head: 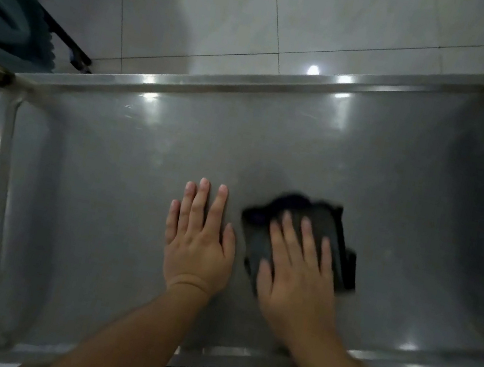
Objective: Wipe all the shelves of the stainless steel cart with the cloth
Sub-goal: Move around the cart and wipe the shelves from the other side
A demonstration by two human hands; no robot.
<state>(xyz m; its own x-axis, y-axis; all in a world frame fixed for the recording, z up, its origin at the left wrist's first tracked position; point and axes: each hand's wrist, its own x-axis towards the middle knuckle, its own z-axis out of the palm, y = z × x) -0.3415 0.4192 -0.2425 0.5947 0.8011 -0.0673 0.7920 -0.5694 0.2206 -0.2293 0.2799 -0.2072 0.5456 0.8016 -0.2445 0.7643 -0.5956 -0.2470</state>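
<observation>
While you look straight down on the grey stainless steel cart shelf (pixel 103 191), your 2 hands lie side by side near its front edge. Your left hand (pixel 200 240) rests flat on the bare metal, fingers straight and close together, gripping nothing. Your right hand (pixel 299 271) presses the dark, rumpled rectangular cloth (pixel 332 231) onto the shelf with straight, slightly spread fingers; the cloth pokes out beyond your fingertips and to the right. White floor tiles (pixel 233 4) lie beyond the shelf's far raised rim.
</observation>
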